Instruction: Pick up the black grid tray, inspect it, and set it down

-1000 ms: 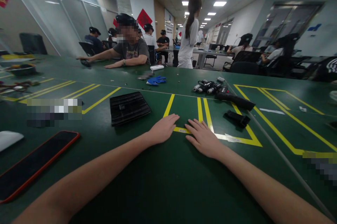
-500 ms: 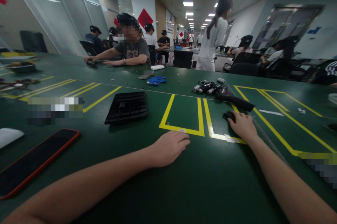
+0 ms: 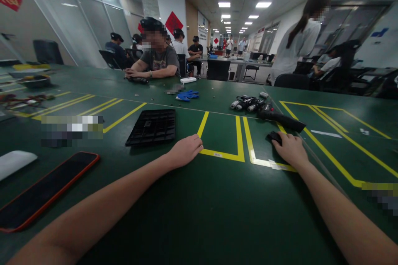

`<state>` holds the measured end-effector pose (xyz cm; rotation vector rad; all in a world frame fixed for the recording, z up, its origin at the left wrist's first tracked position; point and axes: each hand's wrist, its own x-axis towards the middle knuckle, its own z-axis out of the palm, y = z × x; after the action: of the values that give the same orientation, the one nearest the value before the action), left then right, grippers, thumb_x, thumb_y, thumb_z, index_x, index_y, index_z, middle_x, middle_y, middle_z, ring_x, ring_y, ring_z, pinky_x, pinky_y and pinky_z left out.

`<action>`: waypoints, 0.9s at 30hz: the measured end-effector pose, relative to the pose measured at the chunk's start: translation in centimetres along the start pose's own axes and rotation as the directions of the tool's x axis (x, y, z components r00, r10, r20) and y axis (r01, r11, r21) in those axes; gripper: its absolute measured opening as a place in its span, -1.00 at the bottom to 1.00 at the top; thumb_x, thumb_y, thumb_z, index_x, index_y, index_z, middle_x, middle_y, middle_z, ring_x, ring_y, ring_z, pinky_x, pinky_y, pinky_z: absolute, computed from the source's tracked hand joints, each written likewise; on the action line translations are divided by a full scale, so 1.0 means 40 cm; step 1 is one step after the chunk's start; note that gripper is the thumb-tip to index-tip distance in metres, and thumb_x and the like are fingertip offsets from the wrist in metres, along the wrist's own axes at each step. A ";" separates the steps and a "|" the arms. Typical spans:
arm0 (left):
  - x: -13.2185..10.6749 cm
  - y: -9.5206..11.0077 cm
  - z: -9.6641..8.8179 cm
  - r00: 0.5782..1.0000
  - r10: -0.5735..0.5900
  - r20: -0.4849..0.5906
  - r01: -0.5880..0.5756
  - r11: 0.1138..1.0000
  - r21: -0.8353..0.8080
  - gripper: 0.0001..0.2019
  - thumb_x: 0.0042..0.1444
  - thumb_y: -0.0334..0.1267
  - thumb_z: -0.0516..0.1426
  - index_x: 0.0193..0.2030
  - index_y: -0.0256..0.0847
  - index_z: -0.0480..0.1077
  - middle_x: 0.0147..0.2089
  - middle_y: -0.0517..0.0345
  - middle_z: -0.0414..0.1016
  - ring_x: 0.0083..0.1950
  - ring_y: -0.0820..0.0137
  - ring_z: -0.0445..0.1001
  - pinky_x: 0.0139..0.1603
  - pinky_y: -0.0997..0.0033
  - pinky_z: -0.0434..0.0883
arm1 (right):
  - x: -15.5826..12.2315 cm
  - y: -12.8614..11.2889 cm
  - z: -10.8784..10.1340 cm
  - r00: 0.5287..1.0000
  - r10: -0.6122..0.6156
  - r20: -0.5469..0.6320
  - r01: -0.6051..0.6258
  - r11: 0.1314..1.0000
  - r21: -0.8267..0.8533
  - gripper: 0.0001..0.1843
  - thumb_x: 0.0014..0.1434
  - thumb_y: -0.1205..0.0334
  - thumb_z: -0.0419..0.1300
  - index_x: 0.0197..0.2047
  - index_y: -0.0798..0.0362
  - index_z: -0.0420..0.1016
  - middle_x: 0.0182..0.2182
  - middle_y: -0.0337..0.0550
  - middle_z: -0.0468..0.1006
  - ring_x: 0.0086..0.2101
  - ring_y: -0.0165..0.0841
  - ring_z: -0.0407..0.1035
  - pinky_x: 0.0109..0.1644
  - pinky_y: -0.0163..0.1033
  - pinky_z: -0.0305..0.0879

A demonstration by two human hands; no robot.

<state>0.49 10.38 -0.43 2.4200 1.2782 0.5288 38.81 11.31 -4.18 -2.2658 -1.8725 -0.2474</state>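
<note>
My left hand [image 3: 185, 150] is over the near left corner of a yellow tape outline [image 3: 222, 155], its fingers curled together. A tiny pale spot shows at its fingertips; whether that is a held piece I cannot tell. To its left lies a black ribbed plastic panel [image 3: 152, 127]. My right hand [image 3: 291, 149] rests low over the table and is closed on a small black object [image 3: 274, 136], partly hidden by the fingers. Just beyond it lies a black power tool [image 3: 281, 120] with a dark handle, beside several silver-ended cylindrical parts [image 3: 250, 106] with black cable.
A phone [image 3: 49, 188] with an orange edge lies front left, near a white object [image 3: 17, 163]. Blue gloves [image 3: 188, 95] and a white bar [image 3: 188, 80] lie farther back. A co-worker [image 3: 161, 59] sits across the green table [image 3: 192, 215]. Another person [image 3: 298, 37] stands at the back right.
My left hand has moved left and slightly away from me, onto the tape corner. My right hand keeps the black object in about the same place. The standing person has moved right.
</note>
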 end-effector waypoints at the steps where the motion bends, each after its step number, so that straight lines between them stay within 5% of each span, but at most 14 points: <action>1: 0.007 -0.004 -0.011 0.995 -0.095 -0.041 0.085 0.979 -0.186 -0.86 0.11 -0.27 0.08 -0.31 -0.29 0.40 -0.30 0.09 0.38 -0.30 0.38 0.36 -0.26 0.37 0.34 | 0.000 -0.001 0.000 1.000 0.000 0.002 0.000 1.000 -0.004 -0.41 0.20 -0.01 -0.15 0.14 0.20 0.26 -0.03 0.26 0.41 -0.04 0.08 0.25 -0.07 0.03 0.22; 4: 0.033 -0.031 -0.075 0.892 -0.448 -0.060 0.271 0.638 -0.721 -0.92 0.02 -0.34 0.08 -0.44 -0.29 0.31 -0.46 0.16 0.31 -0.47 0.45 0.33 -0.46 0.46 0.29 | -0.002 -0.005 -0.002 1.000 0.006 -0.002 -0.006 1.000 -0.014 -0.43 0.21 0.00 -0.15 0.13 0.20 0.26 -0.04 0.25 0.42 -0.05 0.06 0.26 -0.05 0.02 0.21; 7: 0.043 -0.087 -0.170 0.789 -0.607 -0.097 0.176 0.374 -0.911 -0.96 -0.04 -0.43 0.00 -0.46 -0.27 0.23 -0.47 0.15 0.30 -0.46 0.47 0.36 -0.44 0.48 0.31 | -0.003 -0.007 -0.002 1.000 0.010 -0.005 -0.010 1.000 -0.018 -0.43 0.21 0.01 -0.14 0.13 0.20 0.26 -0.05 0.24 0.42 -0.04 0.05 0.26 -0.04 0.01 0.20; 8: 0.039 -0.111 -0.201 0.754 -0.642 -0.141 0.146 0.372 -0.917 -0.95 -0.06 -0.45 0.00 -0.45 -0.27 0.22 -0.47 0.15 0.31 -0.46 0.47 0.36 -0.42 0.49 0.31 | -0.002 -0.007 -0.001 1.000 0.011 -0.004 -0.011 1.000 -0.017 -0.43 0.21 0.01 -0.14 0.14 0.20 0.26 -0.04 0.24 0.41 -0.04 0.05 0.26 -0.04 0.01 0.20; 10: 0.023 -0.164 -0.252 0.685 -0.682 -0.258 0.217 0.529 -0.820 -0.95 -0.09 -0.45 0.01 -0.44 -0.27 0.25 -0.50 0.19 0.29 -0.46 0.48 0.33 -0.42 0.50 0.29 | 0.000 -0.004 0.002 1.000 0.010 -0.002 -0.010 1.000 -0.016 -0.42 0.20 0.00 -0.14 0.14 0.20 0.26 -0.04 0.25 0.41 -0.04 0.05 0.26 -0.05 0.01 0.21; 12: 0.002 -0.219 -0.282 0.660 -0.666 -0.348 0.339 0.678 -0.652 -0.94 -0.12 -0.39 0.10 -0.43 -0.27 0.31 -0.50 0.20 0.29 -0.41 0.43 0.34 -0.38 0.48 0.28 | 0.003 -0.001 0.006 1.000 0.006 0.000 -0.006 1.000 -0.017 -0.42 0.20 0.00 -0.14 0.14 0.20 0.25 -0.04 0.26 0.41 -0.04 0.05 0.26 -0.05 0.01 0.20; 15: -0.022 -0.294 -0.297 0.723 -0.593 -0.355 0.539 0.805 -0.247 -0.77 -0.26 -0.28 0.24 -0.38 -0.28 0.42 -0.40 0.09 0.42 -0.20 0.20 0.41 -0.20 0.37 0.31 | 0.006 -0.001 0.008 1.000 0.004 0.001 -0.004 1.000 -0.013 -0.43 0.20 0.00 -0.13 0.14 0.19 0.26 -0.03 0.27 0.41 -0.04 0.04 0.26 -0.05 0.02 0.20; 19: -0.030 -0.351 -0.297 0.829 -0.541 -0.143 0.549 0.737 0.395 -0.55 -0.13 -0.05 0.18 -0.16 -0.34 0.47 -0.12 -0.20 0.50 -0.02 -0.01 0.41 -0.08 0.26 0.30 | 0.002 -0.003 0.002 1.000 0.019 0.004 -0.019 1.000 0.018 -0.43 0.20 0.00 -0.12 0.14 0.19 0.26 -0.02 0.26 0.40 -0.03 0.06 0.25 -0.05 0.03 0.21; 23: -0.032 -0.345 -0.296 0.843 -0.537 0.008 0.457 0.725 0.515 -0.52 0.01 0.02 0.09 -0.12 -0.38 0.44 -0.10 -0.26 0.50 -0.11 0.06 0.48 -0.19 0.32 0.33 | -0.001 -0.003 -0.003 0.999 0.047 0.002 -0.047 0.996 0.082 -0.44 0.19 0.01 -0.09 0.14 0.18 0.27 0.02 0.24 0.38 0.00 0.08 0.21 -0.01 0.07 0.19; 27: -0.025 -0.284 -0.251 0.863 -0.503 -0.049 0.430 0.679 0.595 -0.53 0.10 0.06 0.02 -0.17 -0.39 0.41 -0.13 -0.31 0.49 -0.10 -0.01 0.46 -0.23 0.25 0.33 | -0.014 -0.055 -0.005 1.000 -0.006 -0.003 0.007 0.973 0.229 -0.47 0.15 0.08 0.03 0.12 0.19 0.31 0.02 0.18 0.40 0.02 0.02 0.19 0.09 0.08 0.14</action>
<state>-12.82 16.90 2.79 2.3410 2.1690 -0.2058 36.54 11.12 -4.02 -2.1043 -1.8042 -0.0324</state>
